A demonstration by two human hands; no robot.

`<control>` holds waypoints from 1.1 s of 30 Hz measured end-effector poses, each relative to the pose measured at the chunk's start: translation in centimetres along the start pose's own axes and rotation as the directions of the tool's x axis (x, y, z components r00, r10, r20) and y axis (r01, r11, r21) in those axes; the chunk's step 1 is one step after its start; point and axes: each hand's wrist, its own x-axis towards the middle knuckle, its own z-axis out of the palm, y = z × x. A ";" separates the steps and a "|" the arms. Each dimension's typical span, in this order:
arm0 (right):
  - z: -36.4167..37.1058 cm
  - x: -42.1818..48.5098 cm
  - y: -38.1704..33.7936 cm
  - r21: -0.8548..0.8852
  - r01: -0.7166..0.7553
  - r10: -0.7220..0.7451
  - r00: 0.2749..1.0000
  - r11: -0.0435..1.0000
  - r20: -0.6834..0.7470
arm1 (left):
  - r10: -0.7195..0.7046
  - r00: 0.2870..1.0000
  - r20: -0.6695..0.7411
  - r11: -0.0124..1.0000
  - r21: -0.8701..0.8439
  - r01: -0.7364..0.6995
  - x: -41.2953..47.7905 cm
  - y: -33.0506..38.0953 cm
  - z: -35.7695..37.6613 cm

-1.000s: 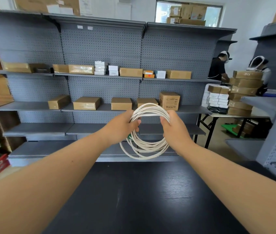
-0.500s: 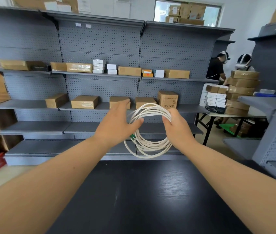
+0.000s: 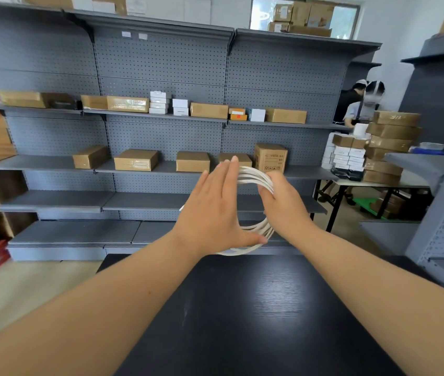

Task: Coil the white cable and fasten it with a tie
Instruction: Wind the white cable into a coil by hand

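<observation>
While held up over the far edge of the desk (image 3: 256, 308): white cable (image 3: 253, 177) wound in an upright coil.
Right hand (image 3: 283, 204) clamped on the coil's right side, grip closed round the upper strands; left hand (image 3: 212, 210) flat, fingers straight and together, covering the coil's left half, thumb touching the lowest loops.
</observation>
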 end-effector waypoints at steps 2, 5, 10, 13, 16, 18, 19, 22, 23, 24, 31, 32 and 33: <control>0.1 0.1 -0.3 0.019 -0.027 0.027 1.000 0.999 -0.004 | -0.006 1.000 0.019 1.000 0.023 0.005 -0.4 0.2 0.6; 0.2 0.1 -0.5 0.066 -0.055 0.055 0.998 0.996 -0.004 | -0.014 1.000 0.014 0.999 0.031 0.014 -0.9 0.4 1.3; 0.4 0.4 -0.9 0.142 -0.106 0.107 0.994 0.984 -0.001 | -0.034 0.999 0.010 0.994 0.100 0.032 -1.3 0.7 2.1; 0.6 0.5 -1.0 0.172 -0.119 0.120 0.993 0.978 0.005 | -0.040 0.999 0.011 0.989 0.142 0.038 -1.4 0.8 2.1; 0.8 0.6 -1.3 0.223 -0.137 0.137 0.990 0.965 0.015 | -0.049 0.999 0.019 0.987 0.153 0.045 -1.4 0.5 2.2; 0.9 0.6 -1.3 0.250 -0.151 0.149 0.988 0.956 0.026 | -0.043 0.999 -0.027 0.984 0.173 0.047 -1.4 0.1 2.4; 0.9 0.6 -1.3 0.260 -0.156 0.152 0.988 0.953 0.036 | -0.038 0.998 -0.054 0.984 0.170 0.047 -1.4 -0.1 2.5; 0.7 0.5 -1.5 0.302 -0.159 0.143 0.987 0.940 0.075 | -0.003 0.994 -0.108 0.990 0.137 0.018 -1.1 -1.0 2.6; 0.7 0.5 -1.6 0.314 -0.162 0.140 0.986 0.935 0.092 | 0.006 0.993 -0.116 0.992 0.128 0.009 -1.0 -1.1 2.4; 0.6 0.6 -1.6 0.327 -0.163 0.134 0.985 0.931 0.110 | 0.015 0.992 -0.126 0.993 0.122 0.001 -0.9 -1.3 2.2; -0.3 0.6 -2.1 0.343 -0.196 0.126 0.968 0.919 0.218 | 0.045 0.980 -0.193 0.999 0.002 -0.046 -0.4 -2.4 1.2; -0.4 0.6 -2.1 0.334 -0.200 0.125 0.965 0.921 0.232 | 0.042 0.979 -0.199 0.999 -0.018 -0.047 -0.4 -2.5 1.1; -0.6 0.5 -2.2 0.320 -0.199 0.123 0.962 0.926 0.242 | 0.034 0.979 -0.202 0.998 -0.037 -0.043 -0.3 -2.6 1.0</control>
